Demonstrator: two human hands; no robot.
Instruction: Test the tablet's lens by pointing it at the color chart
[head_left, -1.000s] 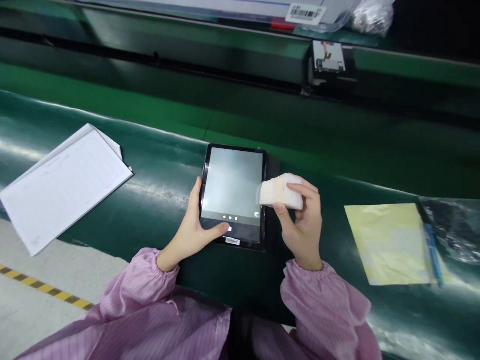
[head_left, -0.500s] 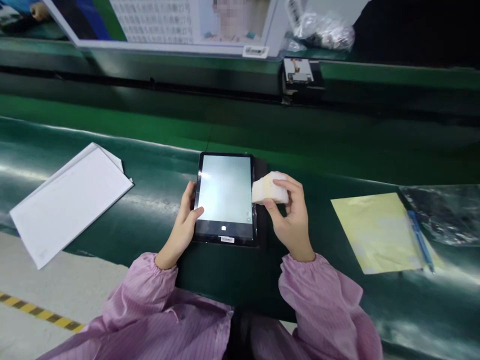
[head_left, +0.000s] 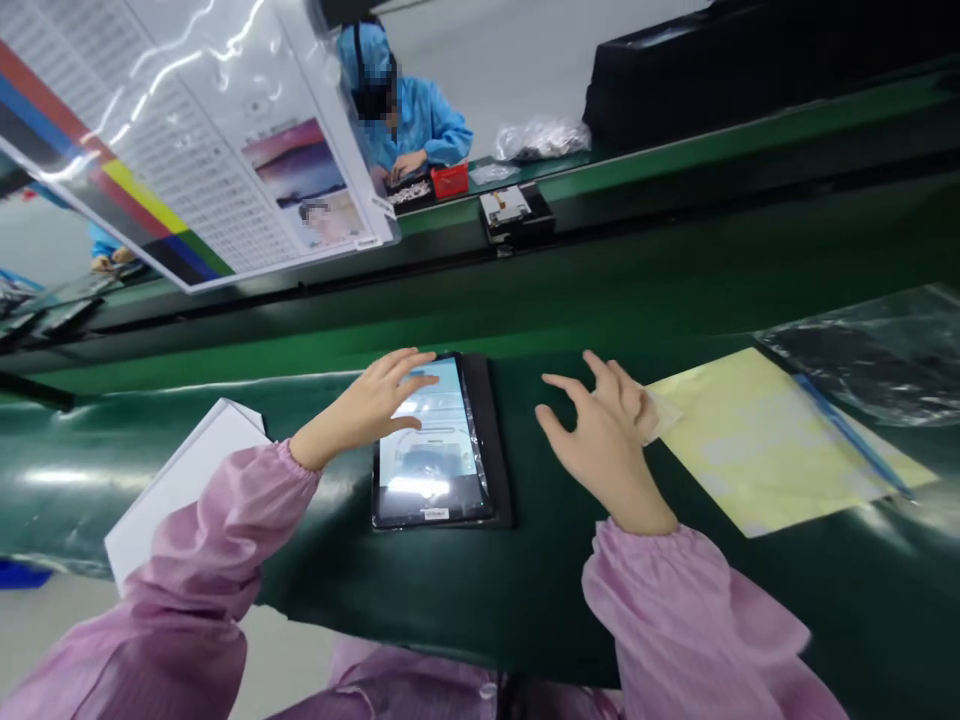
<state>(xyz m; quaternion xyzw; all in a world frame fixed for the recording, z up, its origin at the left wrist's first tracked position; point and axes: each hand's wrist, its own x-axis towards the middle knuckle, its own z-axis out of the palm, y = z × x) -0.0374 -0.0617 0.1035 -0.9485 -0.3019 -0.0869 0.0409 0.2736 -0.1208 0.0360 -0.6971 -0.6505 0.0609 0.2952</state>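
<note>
A tablet (head_left: 431, 490) with a lit screen lies on the green bench mat, on top of a dark flat piece (head_left: 495, 440) that shows along its right side. Over the tablet's upper left is my left hand (head_left: 367, 405), fingers spread; whether it touches the screen I cannot tell. To the right of the tablet, my right hand (head_left: 604, 445) hovers with thumb and forefinger wide apart. A blurred whitish piece (head_left: 660, 415) shows beside its outer fingers, partly hidden, near the edge of a yellow sheet (head_left: 739, 440).
A blue pen (head_left: 855, 435) lies on the yellow sheet, beside a clear plastic bag (head_left: 862, 350). White papers (head_left: 187, 470) are at left. A printed chart (head_left: 247, 150) hangs at upper left. Behind it a co-worker in blue (head_left: 427, 115) sits by a red box (head_left: 450, 180).
My left hand has let go of the tablet's edge and risen over its screen. My right hand has moved away to the right, its grip opened from the white pad. The screen picture differs; the view has shifted.
</note>
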